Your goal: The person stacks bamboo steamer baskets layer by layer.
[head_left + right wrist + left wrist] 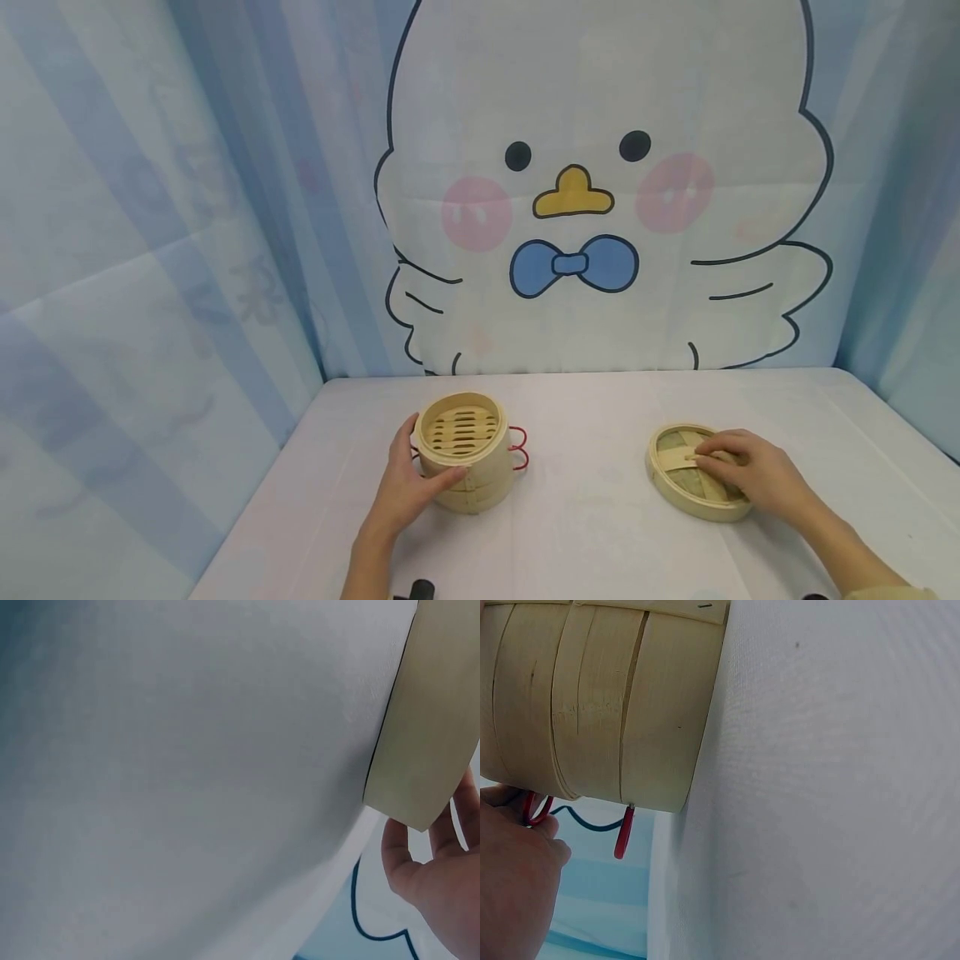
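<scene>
A stack of round bamboo steamer baskets (474,483) stands on the left part of the table, its slatted inside showing at the top. Red loop handles (519,450) stick out on its right side. My left hand (408,485) holds the stack from the left, thumb across the front and fingers around the far left side. Over on the right is the round woven bamboo lid (693,497). Fingers of my right hand (761,473) pinch the strap handle in the lid's middle. In the right wrist view the lid's rim (420,727) is close to the tabletop; contact cannot be told.
The table (585,517) has a white cloth. Behind it hangs a backdrop (577,333) with a cartoon bird, and a blue-striped curtain (150,250) runs along the left. A small black object (422,589) shows at the bottom edge by the left wrist.
</scene>
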The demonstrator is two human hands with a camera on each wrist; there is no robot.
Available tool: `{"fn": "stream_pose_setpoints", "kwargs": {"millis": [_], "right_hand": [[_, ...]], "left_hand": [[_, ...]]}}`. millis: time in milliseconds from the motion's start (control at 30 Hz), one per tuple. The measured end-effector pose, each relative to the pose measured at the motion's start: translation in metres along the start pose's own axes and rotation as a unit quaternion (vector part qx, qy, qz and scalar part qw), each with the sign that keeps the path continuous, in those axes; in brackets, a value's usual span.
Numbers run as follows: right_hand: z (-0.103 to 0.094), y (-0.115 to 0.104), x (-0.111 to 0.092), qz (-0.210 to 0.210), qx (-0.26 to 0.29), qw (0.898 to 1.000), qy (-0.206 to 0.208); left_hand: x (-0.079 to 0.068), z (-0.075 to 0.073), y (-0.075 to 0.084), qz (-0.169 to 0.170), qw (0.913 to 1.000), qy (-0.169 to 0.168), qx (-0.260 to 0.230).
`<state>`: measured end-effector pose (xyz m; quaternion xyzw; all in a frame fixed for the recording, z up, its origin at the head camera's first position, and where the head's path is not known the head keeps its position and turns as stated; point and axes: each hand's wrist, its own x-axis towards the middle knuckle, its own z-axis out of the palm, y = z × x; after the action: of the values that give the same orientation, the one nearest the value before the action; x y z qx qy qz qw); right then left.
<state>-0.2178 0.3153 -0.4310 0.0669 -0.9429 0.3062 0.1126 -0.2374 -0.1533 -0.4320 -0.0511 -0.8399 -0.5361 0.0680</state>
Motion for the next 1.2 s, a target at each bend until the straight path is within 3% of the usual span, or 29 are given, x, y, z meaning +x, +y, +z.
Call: {"fn": "stream_pose_setpoints", "kwargs": {"millis": [733, 1200], "right_hand": [[0.0011, 0.0041, 0.0006, -0.01, 0.007, 1.0, 0.003], [-0.001, -0.0005, 0.0013, 0.006, 0.009, 1.0, 0.004]], "left_hand": [[-0.0002, 0.0002, -0.0017, 0.014, 0.9999, 0.001, 0.0], [-0.0019, 0.0001, 0.0, 0.019, 0.9998, 0.0, 0.003]]}}
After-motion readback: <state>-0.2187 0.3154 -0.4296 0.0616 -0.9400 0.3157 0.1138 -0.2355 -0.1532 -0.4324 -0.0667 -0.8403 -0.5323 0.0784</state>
